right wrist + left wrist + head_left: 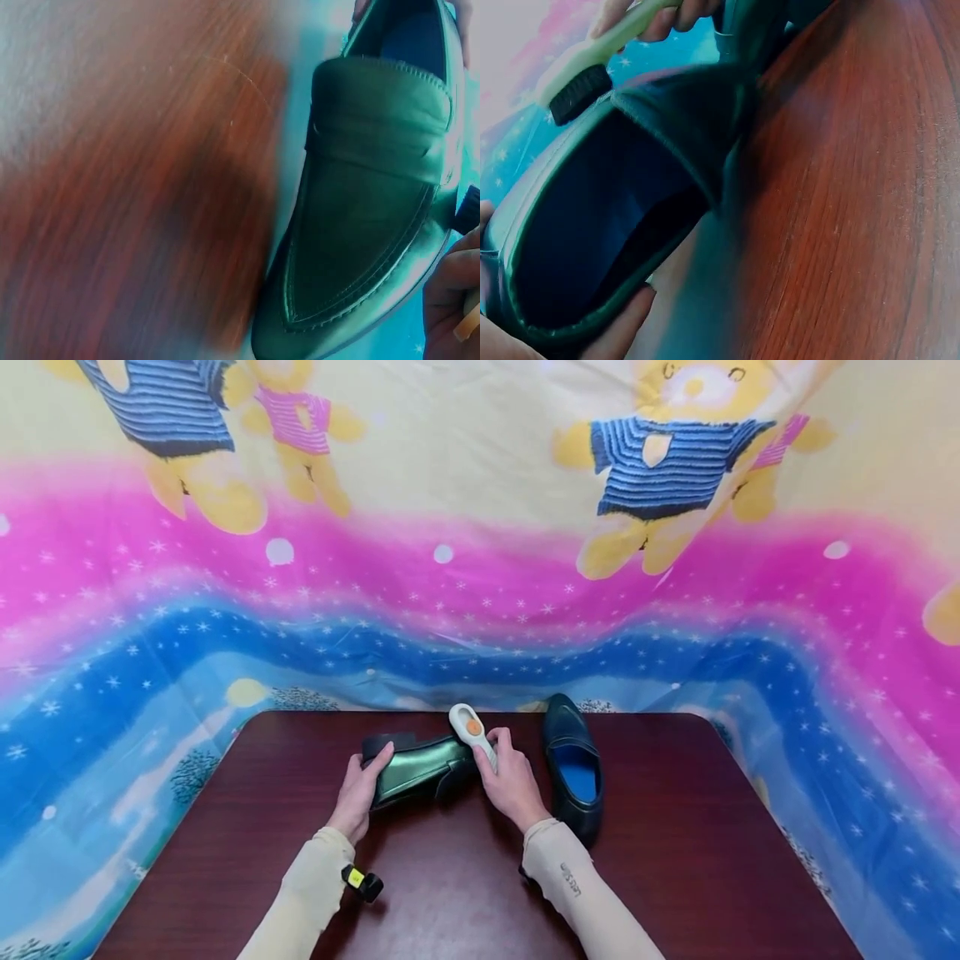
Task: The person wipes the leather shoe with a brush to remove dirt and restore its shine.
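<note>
A dark loafer [420, 768] is tipped on its side, its opening turned toward me. My left hand [358, 793] grips it round the heel, thumb on the outer side; the left wrist view shows fingers at both sides of the loafer's heel [525, 225]. My right hand [513, 781] holds a pale-handled shoe brush [468, 727] with an orange spot on its back. In the left wrist view the brush's black bristles [581, 94] are at the upper side of the shoe. The right wrist view shows the loafer's strap and toe [367, 210], with the brush mostly cut off.
A second dark loafer [573, 768] with a blue insole stands upright on the table, just right of my right hand. The dark red wooden table [675, 860] ends at a patterned cloth [450, 585] hanging behind and around it.
</note>
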Action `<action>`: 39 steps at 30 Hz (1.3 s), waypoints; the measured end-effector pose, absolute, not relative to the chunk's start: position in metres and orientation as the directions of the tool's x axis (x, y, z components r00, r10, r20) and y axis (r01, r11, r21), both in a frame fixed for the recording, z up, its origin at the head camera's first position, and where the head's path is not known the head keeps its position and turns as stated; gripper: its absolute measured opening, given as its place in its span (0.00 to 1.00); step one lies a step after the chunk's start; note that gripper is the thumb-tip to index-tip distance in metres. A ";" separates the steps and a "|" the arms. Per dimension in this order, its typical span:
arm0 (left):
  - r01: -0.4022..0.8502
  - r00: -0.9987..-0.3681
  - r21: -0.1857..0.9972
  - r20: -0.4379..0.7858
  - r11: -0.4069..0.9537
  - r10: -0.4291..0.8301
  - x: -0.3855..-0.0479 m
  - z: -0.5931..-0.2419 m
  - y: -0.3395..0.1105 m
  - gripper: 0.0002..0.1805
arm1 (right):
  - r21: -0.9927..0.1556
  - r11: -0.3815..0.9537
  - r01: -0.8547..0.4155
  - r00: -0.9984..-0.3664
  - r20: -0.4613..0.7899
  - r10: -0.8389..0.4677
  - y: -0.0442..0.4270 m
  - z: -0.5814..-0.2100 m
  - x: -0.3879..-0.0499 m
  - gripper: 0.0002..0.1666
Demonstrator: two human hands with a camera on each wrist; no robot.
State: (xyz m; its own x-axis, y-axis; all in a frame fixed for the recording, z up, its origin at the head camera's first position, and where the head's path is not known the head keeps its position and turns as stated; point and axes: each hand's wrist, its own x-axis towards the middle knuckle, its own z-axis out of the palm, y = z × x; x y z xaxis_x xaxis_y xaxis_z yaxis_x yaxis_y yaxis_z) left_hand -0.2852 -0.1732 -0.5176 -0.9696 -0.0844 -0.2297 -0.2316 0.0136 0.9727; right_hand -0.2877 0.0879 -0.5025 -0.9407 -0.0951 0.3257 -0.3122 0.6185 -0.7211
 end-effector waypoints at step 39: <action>-0.122 -0.992 0.992 -0.120 0.038 -0.042 -0.281 -0.512 -0.175 0.44 | -0.457 0.744 -0.487 -0.830 0.508 -0.232 0.061 -0.505 -0.260 0.14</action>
